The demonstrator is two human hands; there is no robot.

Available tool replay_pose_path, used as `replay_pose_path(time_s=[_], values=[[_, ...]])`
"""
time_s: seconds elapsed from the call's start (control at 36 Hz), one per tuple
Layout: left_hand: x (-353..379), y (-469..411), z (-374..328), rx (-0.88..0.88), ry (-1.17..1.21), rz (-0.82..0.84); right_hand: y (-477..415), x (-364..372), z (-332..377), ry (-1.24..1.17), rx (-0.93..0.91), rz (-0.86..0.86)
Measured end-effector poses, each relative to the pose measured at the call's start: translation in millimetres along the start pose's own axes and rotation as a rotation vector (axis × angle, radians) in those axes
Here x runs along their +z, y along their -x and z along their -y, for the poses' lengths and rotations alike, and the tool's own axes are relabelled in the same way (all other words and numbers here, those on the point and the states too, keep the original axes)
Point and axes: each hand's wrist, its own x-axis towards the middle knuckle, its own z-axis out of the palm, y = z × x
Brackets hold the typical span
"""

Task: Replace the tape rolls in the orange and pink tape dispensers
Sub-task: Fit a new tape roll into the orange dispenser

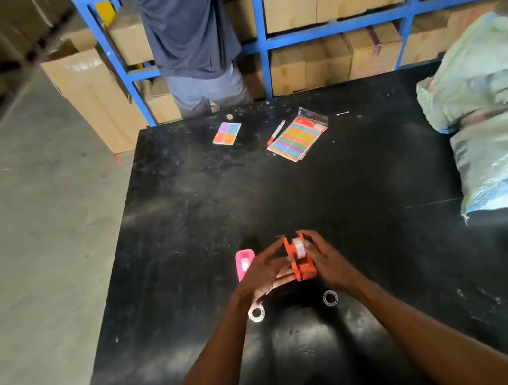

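The orange tape dispenser (299, 260) is held just above the black table (364, 193), with a clear tape roll (299, 247) seated in its top. My left hand (265, 271) grips its left side and my right hand (327, 259) grips its right side, fingers around the roll. The pink tape dispenser (244, 263) lies on the table just left of my left hand, a roll visible inside it. Two loose clear tape rolls rest near me: one (256, 313) under my left wrist, the other (330, 298) under my right wrist.
At the table's far side lie a small colourful card (227, 133), a red pen (276, 132) and a packet of coloured strips (299, 137). Large woven sacks (500, 115) cover the right edge. A person (189, 34) stands at blue shelves of cardboard boxes (331, 2).
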Motion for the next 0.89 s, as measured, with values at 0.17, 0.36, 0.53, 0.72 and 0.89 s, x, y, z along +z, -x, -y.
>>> replay_pose_path(time_s=[0.17,0.36,0.53,0.72,0.89], values=[[-2,8,4,0.004,0.036,-0.018,20,3,18,0.008,-0.053,-0.021],[1,20,-5,0.022,0.068,0.013,25,5,22,0.072,-0.077,-0.047],[-2,23,-10,0.005,0.056,0.028,28,5,27,0.123,-0.076,-0.045],[-5,28,-16,0.004,0.106,0.037,27,10,34,0.115,-0.112,-0.072],[-10,27,-25,-0.019,0.079,0.053,30,14,40,0.06,-0.14,-0.115]])
